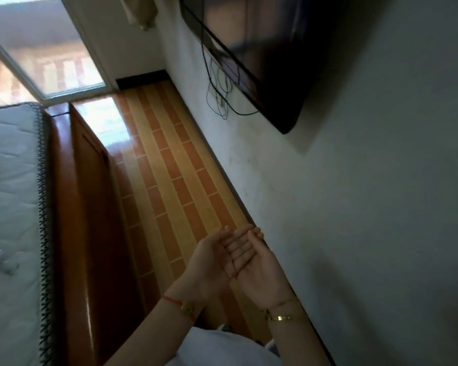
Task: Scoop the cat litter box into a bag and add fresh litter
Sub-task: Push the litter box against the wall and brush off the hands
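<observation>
White cloth (217,347) fills the bottom edge closest to my feed, and both bare forearms reach out over it. On the head view, my only one, the left hand (209,262) and the right hand (262,276) are held out together with palms turned up and fingers straight and relaxed, so both are wide and neither grips anything. Their fingers overlap in the middle, touching, though I cannot tell which hand lies on top. A red string (172,302) circles the left wrist and a gold bracelet (278,318) sits on the right wrist. Below the hands runs a floor (169,167) of orange and tan tiles, glossy where light falls on it. To the left I see a quilted mattress (8,207) on a dark wooden bed frame (82,207). To the right stands a pale wall (354,207) with a dark television (262,48) mounted on it and loose cables (220,93) hanging beneath its lower edge. A glass door (37,62) glows at the far end. As for the litter box and the bag, I cannot tell from this view where they are.
</observation>
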{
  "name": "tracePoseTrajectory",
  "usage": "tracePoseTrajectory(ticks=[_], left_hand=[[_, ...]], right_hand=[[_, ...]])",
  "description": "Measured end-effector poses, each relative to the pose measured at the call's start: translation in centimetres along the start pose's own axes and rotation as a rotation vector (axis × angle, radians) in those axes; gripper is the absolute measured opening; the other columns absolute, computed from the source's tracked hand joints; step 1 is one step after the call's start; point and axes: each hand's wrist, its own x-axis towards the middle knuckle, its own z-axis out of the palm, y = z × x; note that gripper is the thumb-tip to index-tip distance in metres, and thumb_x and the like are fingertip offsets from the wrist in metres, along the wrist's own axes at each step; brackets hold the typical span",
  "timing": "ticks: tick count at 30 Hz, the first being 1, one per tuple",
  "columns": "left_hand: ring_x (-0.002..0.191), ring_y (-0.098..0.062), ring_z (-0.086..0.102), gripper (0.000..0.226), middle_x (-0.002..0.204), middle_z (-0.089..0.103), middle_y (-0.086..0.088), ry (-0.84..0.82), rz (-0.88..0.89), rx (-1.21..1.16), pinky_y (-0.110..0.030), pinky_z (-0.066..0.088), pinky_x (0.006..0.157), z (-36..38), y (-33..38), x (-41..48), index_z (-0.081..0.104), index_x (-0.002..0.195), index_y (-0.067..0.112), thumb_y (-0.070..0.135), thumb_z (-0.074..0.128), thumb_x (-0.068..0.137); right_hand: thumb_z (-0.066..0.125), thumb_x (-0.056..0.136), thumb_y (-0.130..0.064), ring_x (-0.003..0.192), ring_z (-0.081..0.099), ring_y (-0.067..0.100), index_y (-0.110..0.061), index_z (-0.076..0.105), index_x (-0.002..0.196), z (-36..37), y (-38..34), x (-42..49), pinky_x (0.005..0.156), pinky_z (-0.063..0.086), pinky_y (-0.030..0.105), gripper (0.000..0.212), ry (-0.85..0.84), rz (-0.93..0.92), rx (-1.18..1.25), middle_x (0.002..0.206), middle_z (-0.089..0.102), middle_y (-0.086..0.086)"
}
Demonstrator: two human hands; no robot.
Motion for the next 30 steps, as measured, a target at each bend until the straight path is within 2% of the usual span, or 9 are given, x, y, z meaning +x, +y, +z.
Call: tracePoseTrajectory(ticks=[3, 5, 7, 11, 14, 19, 26, 30], left_hand=[[0.114, -0.035, 0.064, 0.039, 0.124, 0.062, -0.029, 0.011, 0.071, -0.085, -0.039, 0.055, 0.092, -0.3, 1.7, -0.8, 0.059, 0.121, -0.014, 0.013, 0.042, 0.098], [0.111, -0.034, 0.066, 0.038, 0.122, 0.063, -0.028, 0.015, 0.103, -0.102, -0.039, 0.054, 0.093, -0.6, 3.0, -1.1, 0.067, 0.111, -0.012, 0.013, 0.041, 0.099], [0.108, -0.032, 0.068, 0.041, 0.12, 0.065, -0.027, 0.019, 0.136, -0.111, -0.038, 0.053, 0.093, -1.0, 4.5, -1.2, 0.074, 0.097, -0.01, 0.013, 0.04, 0.099], [0.11, -0.034, 0.066, 0.038, 0.122, 0.063, -0.029, 0.018, 0.197, -0.174, -0.039, 0.054, 0.093, -2.3, 8.2, -0.8, 0.064, 0.113, -0.013, 0.012, 0.041, 0.097], [0.11, -0.034, 0.066, 0.039, 0.121, 0.064, -0.029, 0.03, 0.241, -0.203, -0.038, 0.055, 0.091, -3.5, 11.9, -0.3, 0.06, 0.119, -0.014, 0.012, 0.04, 0.098], [0.114, -0.034, 0.064, 0.041, 0.123, 0.062, -0.029, 0.041, 0.279, -0.199, -0.041, 0.052, 0.095, -5.8, 20.5, 0.6, 0.054, 0.125, -0.014, 0.013, 0.039, 0.098], [0.118, -0.034, 0.061, 0.042, 0.126, 0.061, -0.028, 0.016, 0.317, -0.162, -0.042, 0.048, 0.1, -8.2, 34.2, 1.0, 0.055, 0.125, -0.014, 0.014, 0.037, 0.099], [0.123, -0.033, 0.058, 0.044, 0.129, 0.06, -0.027, -0.009, 0.32, -0.169, -0.041, 0.043, 0.105, -9.9, 40.2, 1.5, 0.052, 0.13, -0.011, 0.018, 0.035, 0.101]], right_hand=[[0.039, 0.101, -0.032, 0.114, 0.063, 0.026, 0.001, 0.065, 0.116, 2.4, -0.4, 1.0, 0.104, 0.042, 0.038, 0.046, -0.033, 0.053, -0.048, 0.12, 0.066, 0.02], [0.039, 0.1, -0.032, 0.11, 0.065, 0.024, 0.001, 0.071, 0.108, 3.6, -0.4, 2.0, 0.102, 0.043, 0.037, 0.046, -0.042, 0.085, -0.069, 0.117, 0.067, 0.019], [0.039, 0.1, -0.032, 0.109, 0.066, 0.024, 0.001, 0.07, 0.111, 5.0, -0.4, 3.3, 0.098, 0.046, 0.036, 0.046, -0.06, 0.113, -0.093, 0.118, 0.067, 0.019], [0.04, 0.1, -0.033, 0.107, 0.067, 0.021, -0.001, 0.062, 0.119, 8.2, -0.2, 6.7, 0.09, 0.053, 0.032, 0.044, -0.068, 0.135, -0.127, 0.115, 0.069, 0.016], [0.042, 0.1, -0.031, 0.109, 0.066, 0.022, 0.002, 0.07, 0.111, 10.9, 0.2, 10.0, 0.091, 0.055, 0.032, 0.044, -0.097, 0.164, -0.102, 0.115, 0.068, 0.017], [0.039, 0.101, -0.031, 0.116, 0.062, 0.025, 0.004, 0.067, 0.113, 17.9, 0.7, 15.8, 0.102, 0.046, 0.034, 0.046, -0.136, 0.179, -0.135, 0.121, 0.064, 0.02], [0.042, 0.101, -0.03, 0.119, 0.06, 0.026, 0.005, 0.053, 0.129, 28.8, 1.3, 24.9, 0.111, 0.038, 0.035, 0.047, -0.166, 0.167, -0.15, 0.126, 0.061, 0.02], [0.043, 0.1, -0.032, 0.13, 0.05, 0.024, 0.004, 0.053, 0.13, 33.3, 1.5, 29.2, 0.117, 0.027, 0.036, 0.048, -0.196, 0.191, -0.139, 0.139, 0.051, 0.019]])
